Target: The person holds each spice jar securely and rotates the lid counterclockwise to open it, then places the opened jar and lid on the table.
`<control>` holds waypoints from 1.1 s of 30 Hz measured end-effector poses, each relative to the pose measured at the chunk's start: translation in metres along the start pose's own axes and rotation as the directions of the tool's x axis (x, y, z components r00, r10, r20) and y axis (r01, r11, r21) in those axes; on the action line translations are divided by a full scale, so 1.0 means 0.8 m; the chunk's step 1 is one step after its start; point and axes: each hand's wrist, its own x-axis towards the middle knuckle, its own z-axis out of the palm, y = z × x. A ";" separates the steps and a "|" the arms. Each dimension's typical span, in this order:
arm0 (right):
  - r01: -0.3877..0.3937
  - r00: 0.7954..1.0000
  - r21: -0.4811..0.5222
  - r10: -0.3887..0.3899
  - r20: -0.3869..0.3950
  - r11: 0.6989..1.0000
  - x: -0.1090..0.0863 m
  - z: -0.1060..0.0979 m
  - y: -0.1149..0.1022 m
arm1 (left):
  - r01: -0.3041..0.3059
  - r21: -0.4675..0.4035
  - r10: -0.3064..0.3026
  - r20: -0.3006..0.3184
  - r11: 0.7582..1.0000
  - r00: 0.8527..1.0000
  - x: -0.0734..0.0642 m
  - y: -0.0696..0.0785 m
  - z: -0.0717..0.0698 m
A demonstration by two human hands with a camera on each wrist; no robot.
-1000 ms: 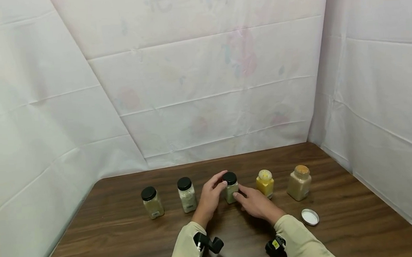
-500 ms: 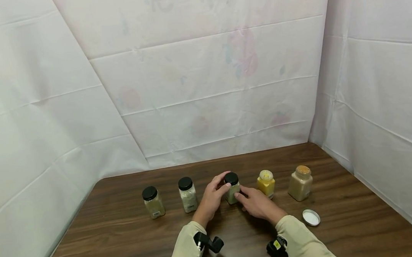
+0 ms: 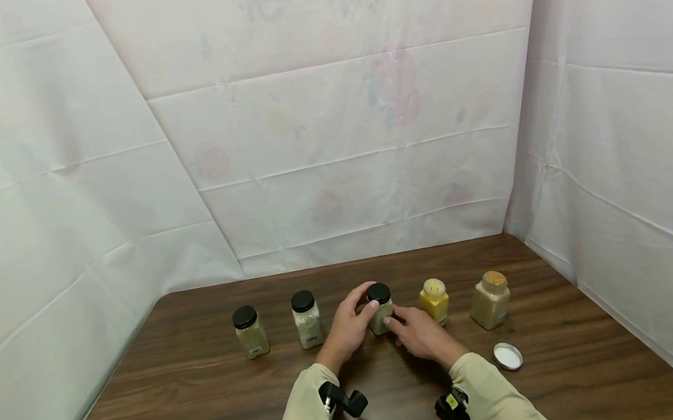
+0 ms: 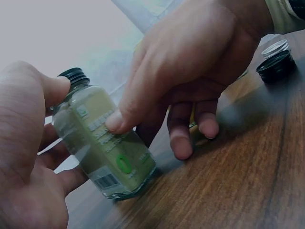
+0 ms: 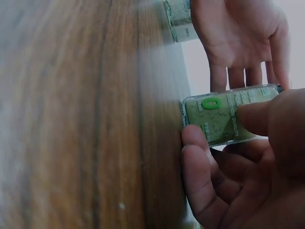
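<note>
A clear jar of pale green seasoning with a black lid (image 3: 382, 317) stands on the table between both hands. The left hand (image 3: 348, 327) holds it around its upper left side; its thumb (image 4: 57, 90) lies against the black lid (image 4: 74, 76) in the left wrist view. From the right, the right hand (image 3: 423, 334) pinches the jar's lower body. Its thumb (image 5: 257, 118) presses the labelled face in the right wrist view, with the other fingers curled behind and below.
Two black-lidded jars, one olive (image 3: 252, 339) and one pale (image 3: 309, 327), stand to the left. On the right are an uncapped yellow jar (image 3: 434, 303) and a larger uncapped tan jar (image 3: 490, 306). An upturned silver-rimmed lid (image 3: 508, 356) lies before them on the wooden table (image 3: 180, 373).
Both hands keep their hold on the jar, nearly still. The view and the left hand shift very slightly.
</note>
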 end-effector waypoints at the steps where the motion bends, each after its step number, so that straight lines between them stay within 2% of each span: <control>1: -0.002 1.000 0.004 0.002 0.002 1.000 0.000 0.000 0.001 | 0.000 -0.006 0.000 0.006 1.000 1.000 0.000 0.000 0.000; 9: 0.005 1.000 -0.005 -0.005 0.000 1.000 0.002 -0.001 0.003 | 0.031 -0.035 -0.028 0.096 0.999 0.995 0.006 0.000 -0.001; 13: 0.033 0.999 -0.029 -0.033 -0.010 0.999 0.002 0.001 0.002 | 0.006 -0.025 -0.003 0.104 1.000 0.995 0.006 -0.001 -0.001; 19: 0.051 0.998 -0.035 -0.052 -0.022 0.998 0.003 0.003 0.003 | -0.068 0.028 0.066 0.063 0.997 0.996 0.006 -0.004 0.000; 23: 0.049 0.999 -0.035 -0.050 -0.018 0.998 0.003 0.003 0.003 | -0.069 0.069 0.067 0.021 0.995 0.997 0.004 -0.007 0.001; 28: 0.052 0.999 -0.039 -0.052 -0.016 0.998 0.003 0.003 0.001 | -0.064 0.077 0.065 -0.013 0.995 0.998 0.000 -0.007 0.003; 33: 0.071 0.997 -0.067 -0.073 -0.027 0.995 0.002 0.002 -0.003 | -0.080 0.034 0.081 -0.031 0.996 0.996 -0.008 0.026 0.006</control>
